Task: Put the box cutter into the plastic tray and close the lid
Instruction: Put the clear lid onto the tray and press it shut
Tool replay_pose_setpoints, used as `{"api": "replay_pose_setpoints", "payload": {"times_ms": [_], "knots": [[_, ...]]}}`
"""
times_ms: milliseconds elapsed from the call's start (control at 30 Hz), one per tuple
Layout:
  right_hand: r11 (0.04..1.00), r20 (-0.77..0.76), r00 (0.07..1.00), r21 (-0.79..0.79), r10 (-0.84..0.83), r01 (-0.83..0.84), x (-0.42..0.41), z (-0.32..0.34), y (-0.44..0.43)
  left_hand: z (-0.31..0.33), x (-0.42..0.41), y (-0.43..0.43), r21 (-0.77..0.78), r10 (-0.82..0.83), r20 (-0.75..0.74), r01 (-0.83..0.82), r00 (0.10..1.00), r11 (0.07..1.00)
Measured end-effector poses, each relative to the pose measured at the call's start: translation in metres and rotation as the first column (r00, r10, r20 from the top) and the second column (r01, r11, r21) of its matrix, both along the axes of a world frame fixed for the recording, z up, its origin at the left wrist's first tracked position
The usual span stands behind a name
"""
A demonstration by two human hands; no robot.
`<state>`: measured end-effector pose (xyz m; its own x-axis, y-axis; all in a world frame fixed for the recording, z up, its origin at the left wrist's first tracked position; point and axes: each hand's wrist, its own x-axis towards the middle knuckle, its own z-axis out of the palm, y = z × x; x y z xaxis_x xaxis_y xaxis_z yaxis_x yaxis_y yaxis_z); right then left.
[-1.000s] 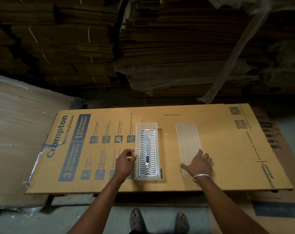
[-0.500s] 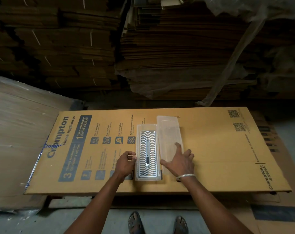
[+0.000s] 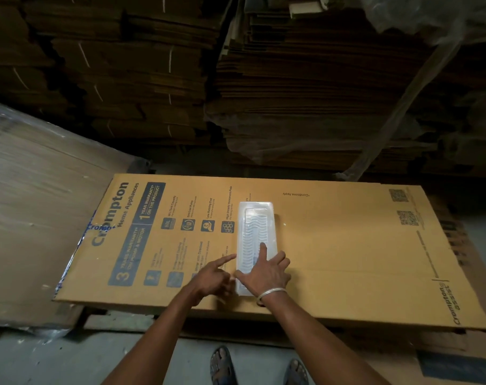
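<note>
The clear plastic tray [image 3: 257,209] lies lengthwise on the flattened cardboard carton [image 3: 347,245], and the clear lid [image 3: 255,232] now sits on top of it. Through the lid I make out the wavy white insert; the box cutter inside is blurred and hard to pick out. My right hand [image 3: 266,270] rests flat on the near end of the lid, fingers spread, index finger pointing along it. My left hand [image 3: 214,276] hovers at the tray's near left edge with its index finger stretched toward the rim, holding nothing.
The printed carton lies on a low stack with a floor gap [image 3: 69,362] in front, where my sandalled feet [image 3: 222,365] stand. Tall piles of folded cardboard [image 3: 305,79] fill the back. A plastic-wrapped stack [image 3: 27,204] sits at the left.
My right hand brought the lid from the right side over onto the tray and now presses on it. My left hand let go of the tray's left edge and opened.
</note>
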<state>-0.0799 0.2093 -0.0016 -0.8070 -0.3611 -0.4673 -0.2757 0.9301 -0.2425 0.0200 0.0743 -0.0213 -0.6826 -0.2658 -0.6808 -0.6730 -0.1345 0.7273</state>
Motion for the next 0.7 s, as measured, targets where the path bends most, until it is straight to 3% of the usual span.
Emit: {"api": "replay_pose_setpoints", "payload": {"times_ms": [133, 300, 533, 633, 700], "knots": [[0.999, -0.017, 1.000, 0.036, 0.012, -0.011, 0.004, -0.006, -0.008, -0.002, 0.006, 0.002, 0.031, -0.048, -0.028, 0.048, 0.998, 0.998], [0.999, -0.037, 0.999, 0.036, 0.025, -0.023, 0.000, -0.013, -0.009, -0.012, 0.004, 0.005, -0.125, -0.115, -0.043, 0.109, 0.992, 0.986], [0.992, -0.025, 0.992, -0.025, 0.127, -0.127, -0.023, -0.011, 0.008, -0.019, 0.003, 0.003, -0.142, -0.157, -0.007, 0.154, 0.988, 0.978], [0.976, -0.032, 0.978, -0.070, 0.206, -0.208, -0.048, -0.010, 0.017, -0.011, -0.007, 0.004, -0.294, -0.209, 0.032, 0.209, 0.977, 0.933], [0.966, -0.075, 0.973, -0.120, 0.219, -0.227, -0.068, -0.011, 0.019, -0.006, -0.020, 0.000, -0.496, -0.240, 0.053, 0.234, 0.969, 0.836]]}}
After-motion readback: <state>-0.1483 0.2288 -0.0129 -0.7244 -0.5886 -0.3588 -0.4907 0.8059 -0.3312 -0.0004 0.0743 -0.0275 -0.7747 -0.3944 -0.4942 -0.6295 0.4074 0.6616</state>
